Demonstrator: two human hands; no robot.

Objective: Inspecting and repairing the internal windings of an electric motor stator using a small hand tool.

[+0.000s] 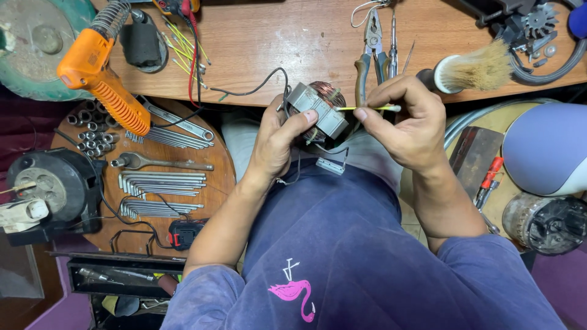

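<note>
**Small motor part held over the lap at a busy wooden table**

A wooden table (293,43) runs across the top, full of tools. The person sits at it, in blue clothes.

The left hand (278,137) holds a motor part (318,110) made of grey metal with copper wire wound inside. Its fingers are wrapped tight around the part, just below the table edge. The right hand (406,122) is right beside the part. Its fingers are pinched shut on a thin yellow stick (367,109), and the stick's tip touches the part.

Just above the part lie pliers (370,46). A brush (474,70) lies to the right of them. Far to the left of the part sits an orange solder gun (101,76).

The stick could slip and scratch the thin copper wire if pushed too hard. The part could also drop into the lap if the left hand lets go a little.
</note>
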